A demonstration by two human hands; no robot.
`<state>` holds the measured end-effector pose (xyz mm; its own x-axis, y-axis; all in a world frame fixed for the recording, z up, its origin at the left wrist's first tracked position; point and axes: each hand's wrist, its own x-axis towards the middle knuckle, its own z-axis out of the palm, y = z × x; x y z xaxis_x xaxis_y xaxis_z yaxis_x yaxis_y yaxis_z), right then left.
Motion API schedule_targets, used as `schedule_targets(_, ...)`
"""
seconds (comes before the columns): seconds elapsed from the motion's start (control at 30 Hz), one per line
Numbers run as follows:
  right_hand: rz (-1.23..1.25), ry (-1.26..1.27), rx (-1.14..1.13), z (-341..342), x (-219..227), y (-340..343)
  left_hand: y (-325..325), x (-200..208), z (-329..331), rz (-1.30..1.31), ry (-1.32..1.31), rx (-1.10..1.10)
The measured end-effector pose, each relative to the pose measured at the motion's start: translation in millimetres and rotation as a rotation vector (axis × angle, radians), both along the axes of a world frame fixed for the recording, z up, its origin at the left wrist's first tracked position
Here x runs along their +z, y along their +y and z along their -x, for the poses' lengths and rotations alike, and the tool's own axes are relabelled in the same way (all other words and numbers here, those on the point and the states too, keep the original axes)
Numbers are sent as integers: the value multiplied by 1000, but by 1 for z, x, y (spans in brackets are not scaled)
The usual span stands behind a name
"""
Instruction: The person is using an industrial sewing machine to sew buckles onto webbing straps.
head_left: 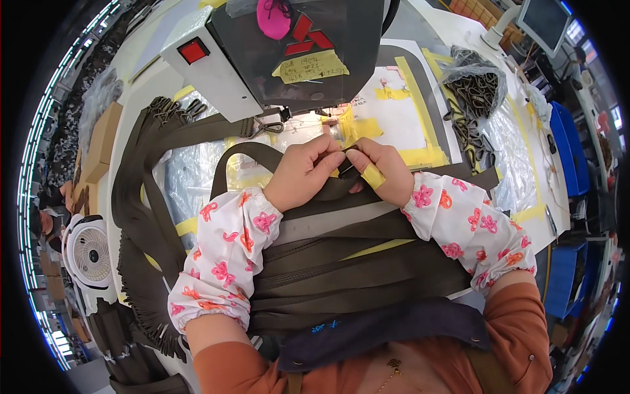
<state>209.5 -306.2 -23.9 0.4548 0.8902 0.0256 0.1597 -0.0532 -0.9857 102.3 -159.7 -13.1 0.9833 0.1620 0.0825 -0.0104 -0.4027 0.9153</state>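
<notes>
Both left hand (303,172) and right hand (380,169) pinched on the strap (341,190) end just before the sewing machine (289,59): risk of slipping fold or fingers straying under the needle.

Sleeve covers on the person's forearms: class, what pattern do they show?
The sleeve covers are white with pink and orange flowers, seen best in the head view.

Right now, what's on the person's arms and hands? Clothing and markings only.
Both forearms wear white elasticated oversleeves printed with pink and orange flowers: left oversleeve, right oversleeve. Orange long sleeves show beneath them at the upper arms. The left hand is bare; the right hand has a strip of yellow tape wrapped round one finger.
</notes>
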Motion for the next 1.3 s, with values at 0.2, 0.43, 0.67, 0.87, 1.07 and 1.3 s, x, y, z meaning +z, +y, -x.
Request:
schedule_targets(0.2,-46,165,31,-2,5,2,13,-3,-5,241,-13,-99)
schedule_targets(0.43,-39,-257,48,-14,4,6,12,3,-4,-60,-38,20)
schedule_targets(0.67,2,60,10,-6,6,-7,5,-9,-9,-74,-95,-86)
schedule_targets(0.87,37,40,101,-9,5,1,5,-14,-2,-160,-178,10)
schedule_targets(1.07,58,454,-39,-35,-9,13,-11,17,-3,-617,-932,242)
schedule_targets(1.3,190,703,70,-62,-7,6,-12,-21,-3,-803,-345,103)
